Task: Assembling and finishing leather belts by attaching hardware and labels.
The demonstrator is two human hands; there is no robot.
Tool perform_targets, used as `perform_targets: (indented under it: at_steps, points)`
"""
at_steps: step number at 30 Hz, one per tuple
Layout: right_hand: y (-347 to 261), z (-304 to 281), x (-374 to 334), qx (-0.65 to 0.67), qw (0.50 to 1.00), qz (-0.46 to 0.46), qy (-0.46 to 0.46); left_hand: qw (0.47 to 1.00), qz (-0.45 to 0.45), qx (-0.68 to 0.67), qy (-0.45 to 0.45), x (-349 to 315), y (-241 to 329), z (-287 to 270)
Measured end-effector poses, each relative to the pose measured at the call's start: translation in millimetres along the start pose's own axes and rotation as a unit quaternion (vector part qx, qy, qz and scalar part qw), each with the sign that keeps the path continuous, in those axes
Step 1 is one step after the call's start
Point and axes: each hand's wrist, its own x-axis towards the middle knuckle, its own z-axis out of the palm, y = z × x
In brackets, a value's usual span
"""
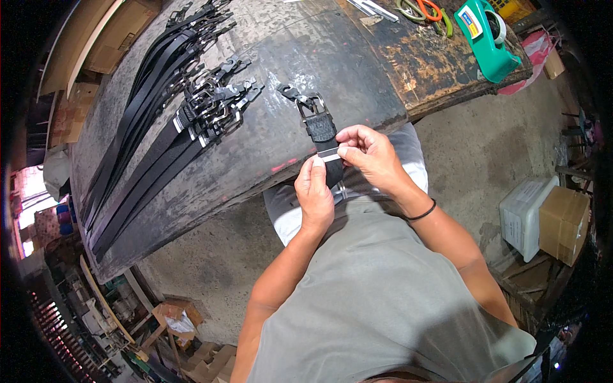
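A black belt [320, 129] with a metal buckle lies over the table's near edge, its buckle end on the tabletop. Dark hardware sits just beyond the buckle. A narrow white strip [330, 157] crosses the belt below the textured black loop; whether it is tape or a label I cannot tell. My left hand [314, 193] pinches the belt's left edge at the strip, thumb on top. From the other side, my right hand [377, 161] has its thumb and fingers closed on the right edge at the same height. The belt's lower part hangs toward my lap, partly hidden.
Bundles of black belts [167, 145] with buckles lie at the table's left. A green tape dispenser [486, 41] and orange-handled scissors [429, 9] lie at the far right of the dark worktable [268, 137]. Boxes [564, 225] stand off to the right.
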Motion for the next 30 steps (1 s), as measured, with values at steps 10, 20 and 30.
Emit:
perform_targets:
  at_steps: [10, 20, 30]
  points:
    - [-1.0, 5.2, -4.4, 0.098, 0.994, 0.047, 0.021, 1.0, -0.002, -0.013, 0.005, -0.8, 1.6, 1.7]
    - [3.1, 5.3, -9.5, 0.15, 0.987, 0.063, 0.011, 1.0, 0.009, 0.008, 0.001, -0.1, -0.1, -1.0]
    - [-1.0, 11.4, -11.3, 0.169, 0.982, 0.081, 0.03, 0.999, 0.002, 0.033, 0.012, -4.2, 9.4, 5.7]
